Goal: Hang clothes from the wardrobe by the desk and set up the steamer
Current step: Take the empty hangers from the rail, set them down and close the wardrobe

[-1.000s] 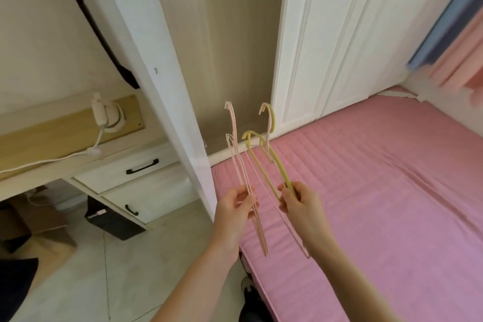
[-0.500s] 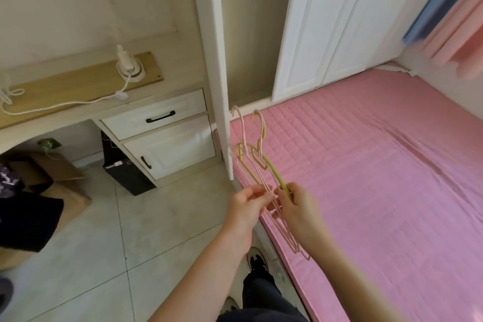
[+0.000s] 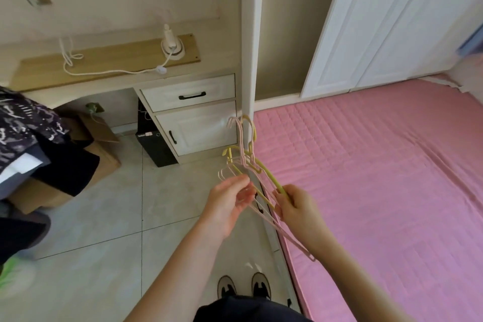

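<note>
- my left hand (image 3: 230,206) pinches the pink hangers (image 3: 241,144) and my right hand (image 3: 295,206) grips the yellow hanger (image 3: 269,176), right of the desk (image 3: 104,78).
- the steamer (image 3: 171,44) stands on the desk.
- the hooks look tangled, so tugging them apart could drop one.

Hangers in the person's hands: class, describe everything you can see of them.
The hangers are a loose bunch of thin pink and yellow-green ones, seemingly coated wire, hooks pointing up. The right hand grips a yellow-green arm; the left hand pinches the pale pink ones. They are held in the air beside the pink mattress.
</note>
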A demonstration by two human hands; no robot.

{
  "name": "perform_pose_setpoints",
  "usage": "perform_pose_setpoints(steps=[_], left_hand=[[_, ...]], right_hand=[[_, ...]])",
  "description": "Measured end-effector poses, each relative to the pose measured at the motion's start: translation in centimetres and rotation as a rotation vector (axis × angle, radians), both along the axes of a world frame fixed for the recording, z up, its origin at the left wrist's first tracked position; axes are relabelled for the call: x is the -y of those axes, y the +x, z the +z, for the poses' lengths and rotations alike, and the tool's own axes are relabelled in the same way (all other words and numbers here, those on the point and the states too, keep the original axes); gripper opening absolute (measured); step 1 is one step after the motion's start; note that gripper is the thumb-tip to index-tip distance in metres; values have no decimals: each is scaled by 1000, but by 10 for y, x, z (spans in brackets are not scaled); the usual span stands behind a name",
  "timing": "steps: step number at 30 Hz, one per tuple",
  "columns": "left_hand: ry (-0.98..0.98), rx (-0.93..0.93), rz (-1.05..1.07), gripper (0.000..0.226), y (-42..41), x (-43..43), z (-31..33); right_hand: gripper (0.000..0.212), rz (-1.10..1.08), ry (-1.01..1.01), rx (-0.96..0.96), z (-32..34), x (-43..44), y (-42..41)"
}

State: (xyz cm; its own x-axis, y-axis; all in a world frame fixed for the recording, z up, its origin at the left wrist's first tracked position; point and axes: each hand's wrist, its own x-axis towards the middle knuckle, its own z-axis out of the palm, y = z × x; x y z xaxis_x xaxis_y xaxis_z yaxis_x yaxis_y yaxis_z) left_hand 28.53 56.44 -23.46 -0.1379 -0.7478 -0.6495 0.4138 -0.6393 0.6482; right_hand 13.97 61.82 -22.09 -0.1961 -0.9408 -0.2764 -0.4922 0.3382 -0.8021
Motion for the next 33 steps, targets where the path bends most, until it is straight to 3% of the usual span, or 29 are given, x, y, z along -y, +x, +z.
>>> perform_pose_setpoints(steps=[3,13,22,29,33], left_hand=[[38,-138,183,19,9,12,8],[169,-445,345,42,15,8,25],[168,-458,415,31,37,9,22],[182,-434,503,35,68,22,26],[189,-406,510,35,94,38,24]], right_hand=[[27,79,-15,25,5,-2,-6],[23,345,-61,91,12,3,-24],[15,661,39,-27,13,28,-21],[14,848,92,-105,13,64,8],[14,890,108,-43,16,94,44]])
